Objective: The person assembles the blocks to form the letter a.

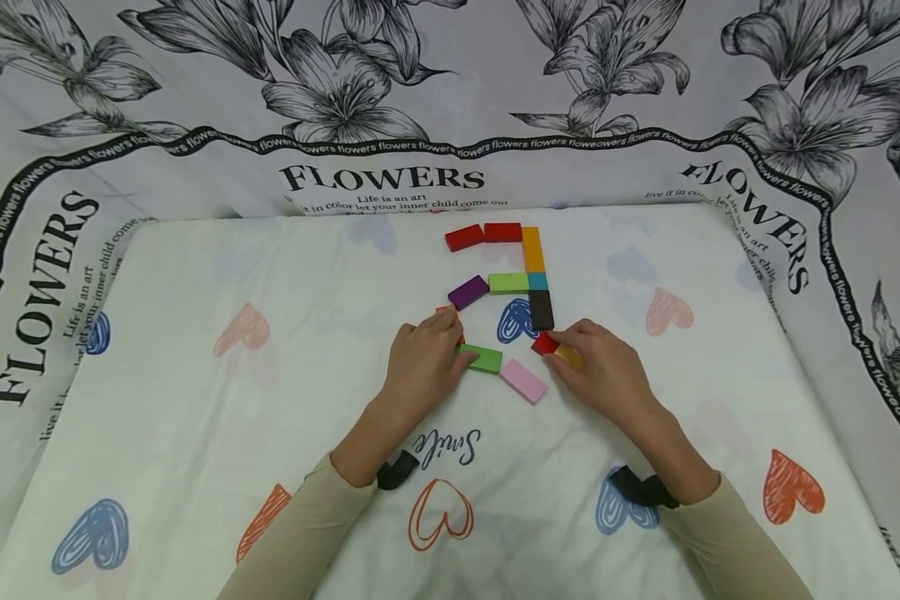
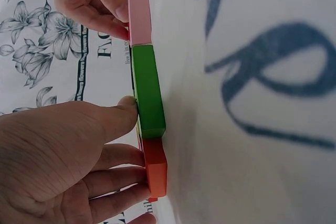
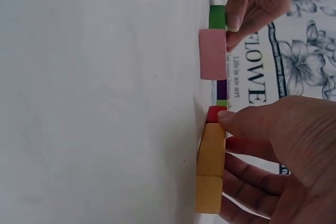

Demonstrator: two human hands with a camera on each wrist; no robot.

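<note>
My left hand (image 1: 423,354) lies over an orange-red block (image 2: 156,169), its fingers against that block and its thumb at the green block (image 1: 483,358). Opposite it, my right hand (image 1: 603,362) pinches a red block (image 1: 544,343) between thumb and index finger. Two yellow blocks (image 3: 210,153) stand end to end below the red one, beside the other right fingers. Between the hands a pink block (image 1: 523,382) lies slantwise, its upper end close to the green block. The red block sits just under a black block (image 1: 542,310); the left fingers partly cover the orange-red one.
Farther up lie two red blocks (image 1: 502,232), an orange block (image 1: 532,249), a small blue block (image 1: 537,282), a light green block (image 1: 508,284) and a purple block (image 1: 468,292). All rest on a white cloth (image 1: 330,383) printed with hearts, bordered by flower-patterned fabric (image 1: 390,179).
</note>
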